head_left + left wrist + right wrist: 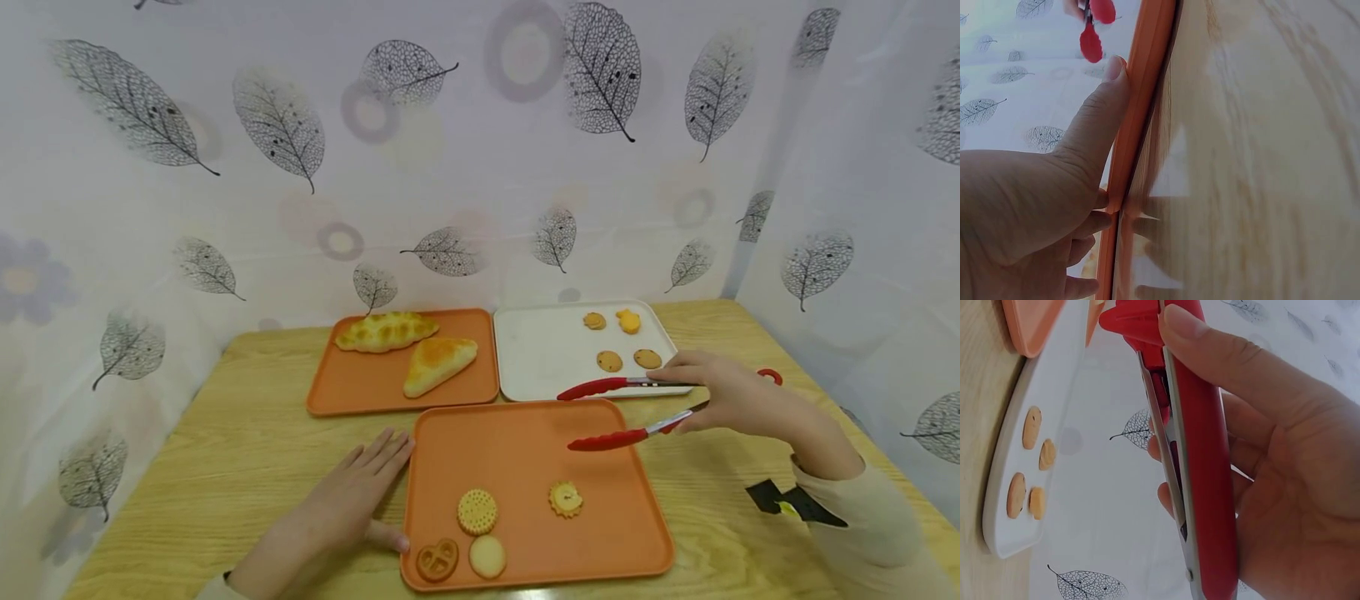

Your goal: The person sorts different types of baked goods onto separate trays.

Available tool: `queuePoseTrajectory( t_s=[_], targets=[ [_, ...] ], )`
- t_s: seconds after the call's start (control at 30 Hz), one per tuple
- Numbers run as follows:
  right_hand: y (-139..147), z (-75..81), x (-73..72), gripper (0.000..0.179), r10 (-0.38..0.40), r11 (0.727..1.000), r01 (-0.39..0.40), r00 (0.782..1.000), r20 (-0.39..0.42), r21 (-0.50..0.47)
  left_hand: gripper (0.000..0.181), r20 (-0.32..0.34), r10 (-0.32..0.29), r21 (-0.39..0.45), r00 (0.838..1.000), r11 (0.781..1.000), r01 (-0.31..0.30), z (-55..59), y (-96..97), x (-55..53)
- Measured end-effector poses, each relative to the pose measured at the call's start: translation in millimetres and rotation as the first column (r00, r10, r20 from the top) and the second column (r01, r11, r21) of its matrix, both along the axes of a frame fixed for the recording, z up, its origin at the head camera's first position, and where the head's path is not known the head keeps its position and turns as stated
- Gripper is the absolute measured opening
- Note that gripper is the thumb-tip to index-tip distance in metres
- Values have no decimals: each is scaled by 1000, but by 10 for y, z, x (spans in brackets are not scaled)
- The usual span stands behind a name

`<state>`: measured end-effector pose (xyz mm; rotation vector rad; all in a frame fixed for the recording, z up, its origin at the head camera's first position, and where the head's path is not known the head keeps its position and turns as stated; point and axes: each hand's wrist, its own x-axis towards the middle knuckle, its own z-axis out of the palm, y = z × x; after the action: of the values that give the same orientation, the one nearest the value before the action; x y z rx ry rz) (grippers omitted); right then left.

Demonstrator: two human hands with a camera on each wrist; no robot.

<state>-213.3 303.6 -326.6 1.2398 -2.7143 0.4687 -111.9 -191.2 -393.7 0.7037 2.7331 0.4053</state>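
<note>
My right hand point(731, 392) holds a pair of red-tipped tongs point(609, 440) by the handles. The tongs' arms stand apart, their tips over the upper right of the front orange tray point(525, 450) and the front edge of the white tray point(540, 354). Fingers extended, my left hand point(341, 504) lies at the front tray's left edge, thumb touching the rim. On that tray are a dotted round cracker point(477, 512), a pretzel-shaped biscuit point(437, 559), a plain round cookie point(488, 557) and a scalloped cookie point(566, 499). Several cookies point(1017, 495) sit on the white tray's right side.
A second orange tray point(352, 392) stands at the back left with a long bread point(386, 332) and a triangular pastry point(438, 365). All the trays are on a wooden table point(247, 417). A leaf-patterned curtain point(465, 167) surrounds the table's back and sides.
</note>
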Motion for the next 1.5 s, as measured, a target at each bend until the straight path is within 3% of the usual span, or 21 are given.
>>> queuePoseTrajectory(
  t_s=[0.23,0.5,0.77,1.1,1.5],
  targets=[
    [-58,-37,112,64,62,998,-64,993,100,11,122,0,0,2,1000,1000,0,12,-7,5],
    [-138,-98,122,55,201,979,-201,961,188,-15,122,5,9,0,1000,1000,-9,11,-8,17],
    [-209,-115,156,54,149,981,-174,959,243,83,122,9,8,5,1000,1000,-8,-8,1,7],
    [-273,-130,167,49,113,987,-139,959,261,83,122,6,-2,4,1000,1000,2,20,0,13],
    [-234,-125,138,49,81,993,-97,977,198,70,122,6,3,-6,1000,1000,-2,-2,-3,11]
  ],
)
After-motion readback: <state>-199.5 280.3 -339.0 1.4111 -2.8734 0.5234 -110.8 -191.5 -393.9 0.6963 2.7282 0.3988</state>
